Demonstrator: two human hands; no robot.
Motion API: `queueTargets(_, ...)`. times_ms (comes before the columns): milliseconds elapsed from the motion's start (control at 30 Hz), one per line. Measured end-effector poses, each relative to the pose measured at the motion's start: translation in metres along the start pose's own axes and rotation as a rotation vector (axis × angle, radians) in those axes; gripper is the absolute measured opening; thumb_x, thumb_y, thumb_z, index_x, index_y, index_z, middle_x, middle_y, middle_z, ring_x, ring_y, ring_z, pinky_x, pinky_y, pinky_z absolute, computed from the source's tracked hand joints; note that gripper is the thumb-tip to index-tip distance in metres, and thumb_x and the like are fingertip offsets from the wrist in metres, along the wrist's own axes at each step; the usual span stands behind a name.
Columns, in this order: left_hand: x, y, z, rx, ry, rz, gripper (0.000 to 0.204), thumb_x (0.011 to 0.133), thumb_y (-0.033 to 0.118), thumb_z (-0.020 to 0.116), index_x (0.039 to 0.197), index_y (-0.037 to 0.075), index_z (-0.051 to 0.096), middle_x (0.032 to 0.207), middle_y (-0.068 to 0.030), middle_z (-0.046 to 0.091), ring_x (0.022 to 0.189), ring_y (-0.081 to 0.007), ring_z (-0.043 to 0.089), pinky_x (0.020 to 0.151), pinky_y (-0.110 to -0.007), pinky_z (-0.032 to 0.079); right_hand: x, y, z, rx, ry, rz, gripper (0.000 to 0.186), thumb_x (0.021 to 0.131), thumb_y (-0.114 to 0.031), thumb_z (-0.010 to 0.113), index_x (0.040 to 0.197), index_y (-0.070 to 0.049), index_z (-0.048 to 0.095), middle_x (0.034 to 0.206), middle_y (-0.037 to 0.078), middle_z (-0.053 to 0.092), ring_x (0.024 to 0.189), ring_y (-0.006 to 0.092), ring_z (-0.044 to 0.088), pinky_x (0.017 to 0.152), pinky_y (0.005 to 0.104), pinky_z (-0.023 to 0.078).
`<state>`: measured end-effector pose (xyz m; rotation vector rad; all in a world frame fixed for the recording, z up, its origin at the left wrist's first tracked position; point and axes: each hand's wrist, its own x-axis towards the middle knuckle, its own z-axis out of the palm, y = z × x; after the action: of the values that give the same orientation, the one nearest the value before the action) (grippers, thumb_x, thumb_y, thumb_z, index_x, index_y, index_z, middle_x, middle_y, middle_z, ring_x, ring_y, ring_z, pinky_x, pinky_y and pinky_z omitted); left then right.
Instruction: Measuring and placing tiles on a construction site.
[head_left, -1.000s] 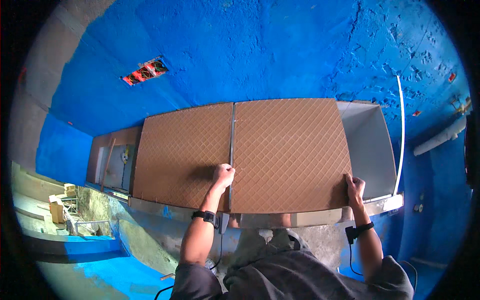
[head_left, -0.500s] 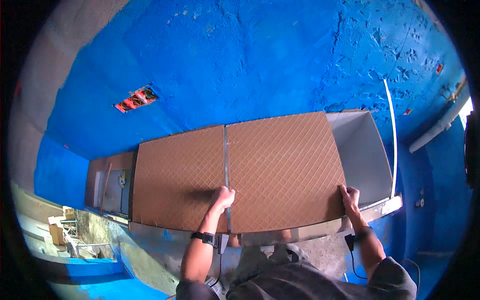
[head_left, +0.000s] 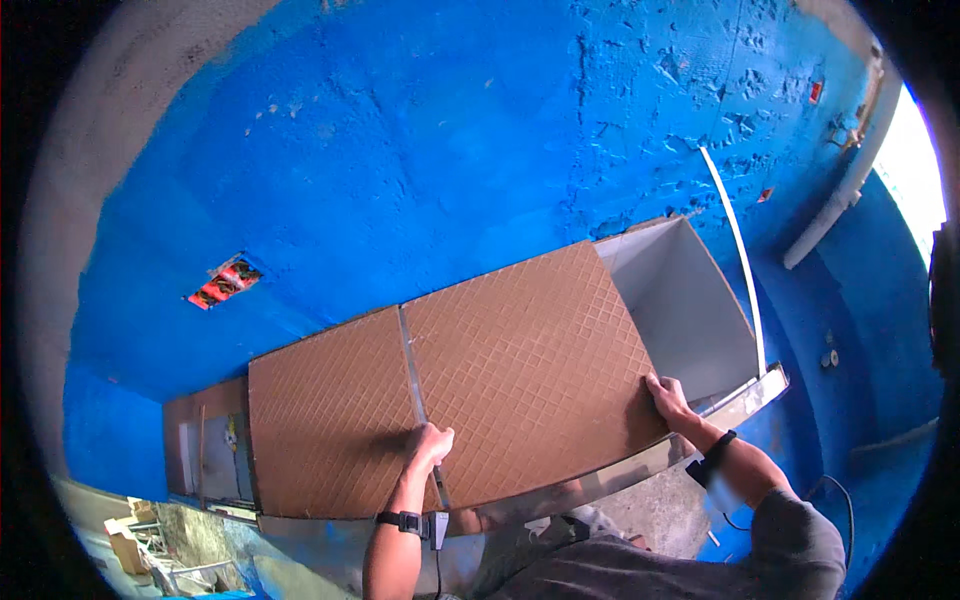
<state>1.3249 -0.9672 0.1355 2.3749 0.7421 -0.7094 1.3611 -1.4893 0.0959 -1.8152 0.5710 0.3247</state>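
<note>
Two large brown tiles lie side by side with their ridged, grid-patterned backs up, over a long counter frame along the blue wall. A narrow pale gap point(head_left: 413, 370) separates the left tile point(head_left: 325, 415) from the right tile point(head_left: 530, 370). My left hand point(head_left: 430, 445) is closed at the near part of this gap, at the right tile's left edge; its fingertips are partly hidden. At the opposite edge of the same tile, near its front corner, my right hand point(head_left: 670, 397) grips with the thumb on top and the fingers out of sight.
Right of the tiles an open grey-white compartment point(head_left: 685, 290) shows, with a thin white strip point(head_left: 740, 250) leaning beyond it. Another opening point(head_left: 215, 445) lies at the left end. The blue wall point(head_left: 420, 150) holds a socket box with exposed wires point(head_left: 225, 283). A pipe point(head_left: 830, 225) runs at the right.
The view has swung, so the counter now slants upward to the right and sits lower at its left end. Both hands keep their places at the right tile's two edges.
</note>
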Motion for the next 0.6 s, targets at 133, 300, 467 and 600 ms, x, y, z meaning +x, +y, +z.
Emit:
queueTargets(133,-0.022,0.03,-0.005,-0.048,-0.036,-0.039,0.045,0.092,0.032,0.068,0.066,-0.002,0.056,0.062,-0.0063,0.056,0.053,-0.0187,0.057,0.045,-0.037,0.048,-0.016,-0.012,-0.01,0.09,-0.119,0.103,0.054,0.104,-0.042,0.055,0.114,0.01,0.067,0.101,0.01,0.071,0.088,0.018,0.066,0.082,0.0367,0.054)
queueTargets(300,-0.002,-0.028,0.021,-0.025,0.262,0.032,0.051,0.09,0.045,0.066,0.083,-0.005,0.071,0.085,-0.0247,0.074,0.08,-0.0344,0.075,0.073,-0.046,0.057,-0.012,-0.023,0.0,0.11,-0.164,0.128,0.053,0.105,-0.04,0.055,0.116,0.01,0.067,0.106,0.009,0.071,0.094,0.0187,0.067,0.088,0.0362,0.053)
queueTargets(467,-0.103,-0.025,-0.009,-0.476,0.108,0.177,0.037,0.098,0.035,0.065,0.091,-0.001,0.067,0.082,-0.0114,0.074,0.074,-0.0237,0.072,0.07,-0.036,0.058,0.023,0.022,-0.025,0.035,-0.217,0.044,0.053,0.102,-0.044,0.059,0.105,0.008,0.071,0.096,0.008,0.069,0.086,0.0148,0.061,0.078,0.0363,0.05)
queueTargets(600,-0.202,-0.064,-0.016,-0.892,-0.272,-0.072,0.029,0.101,0.028,0.065,0.089,0.001,0.066,0.079,-0.0113,0.072,0.073,-0.0215,0.071,0.069,-0.035,0.057,0.022,-0.015,-0.024,-0.057,-0.194,0.15,0.056,0.102,-0.046,0.058,0.112,0.008,0.071,0.099,0.006,0.071,0.089,0.0151,0.063,0.081,0.0364,0.052)
